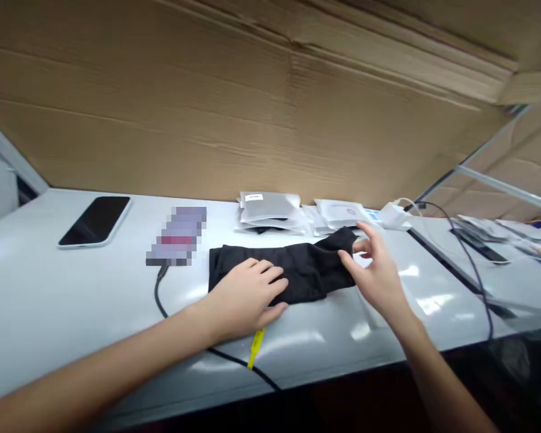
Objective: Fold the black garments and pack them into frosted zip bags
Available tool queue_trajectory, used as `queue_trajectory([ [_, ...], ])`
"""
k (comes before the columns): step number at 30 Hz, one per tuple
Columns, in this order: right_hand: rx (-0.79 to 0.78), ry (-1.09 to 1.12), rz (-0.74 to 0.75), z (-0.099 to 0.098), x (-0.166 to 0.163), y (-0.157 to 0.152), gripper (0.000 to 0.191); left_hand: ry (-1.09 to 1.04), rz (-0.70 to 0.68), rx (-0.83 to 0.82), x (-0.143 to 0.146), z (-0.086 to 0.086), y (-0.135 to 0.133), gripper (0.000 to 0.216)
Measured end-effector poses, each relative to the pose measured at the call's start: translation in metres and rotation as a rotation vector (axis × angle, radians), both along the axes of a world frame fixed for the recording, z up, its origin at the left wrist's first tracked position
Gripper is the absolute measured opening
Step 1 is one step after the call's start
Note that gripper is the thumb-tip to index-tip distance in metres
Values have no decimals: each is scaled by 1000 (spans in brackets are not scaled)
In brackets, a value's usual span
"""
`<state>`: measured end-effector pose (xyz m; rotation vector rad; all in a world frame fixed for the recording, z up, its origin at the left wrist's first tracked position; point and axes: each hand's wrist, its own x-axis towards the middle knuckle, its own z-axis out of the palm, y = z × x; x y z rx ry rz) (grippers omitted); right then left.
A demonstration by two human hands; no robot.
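Observation:
A folded piece of black fabric (297, 267) lies across the white tabletop in front of me; its exact kind does not show. My left hand (252, 294) rests on its left part, palm down, fingers stretched out flat. At the other end, my right hand (372, 264) has thumb and fingers around the fabric's right end, which is bunched and raised. A yellow strip (256, 349) sticks out below my left hand, beside a black cable.
Behind the fabric are stacked clear plastic packets (270, 207) and more packets (340, 211). A phone (94, 222) and a blurred-out device (178, 236) with a black cable (160, 294) lie left. A white charger (393, 215) and cables sit right. Cardboard (207, 108) walls the back.

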<state>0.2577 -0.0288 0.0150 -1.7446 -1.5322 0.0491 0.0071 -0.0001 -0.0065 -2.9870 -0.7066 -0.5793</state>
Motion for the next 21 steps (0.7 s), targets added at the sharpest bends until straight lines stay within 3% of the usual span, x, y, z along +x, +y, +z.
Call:
queue_trajectory([
  [3, 47, -58, 184, 7, -44, -5, 56, -136, 39, 45, -5, -3, 2, 24],
  [7, -150, -104, 530, 7, -77, -16, 51, -457, 152, 200, -12, 2, 7, 29],
  [10, -150, -14, 406, 5, -67, -22, 35, -501, 140, 183, -16, 5, 11, 21],
  [12, -88, 0, 297, 0, -54, -23, 29, -404, 86, 136, -15, 2, 12, 19],
  [16, -231, -106, 477, -15, -40, -24, 26, -100, 142, -18, -11, -11, 14, 33],
  [18, -303, -82, 494, -19, -35, -24, 29, -13, 204, -87, -11, -17, 15, 39],
  [21, -303, 59, 266, -21, -24, -17, 44, 48, 220, -145, -11, -20, 16, 42],
])
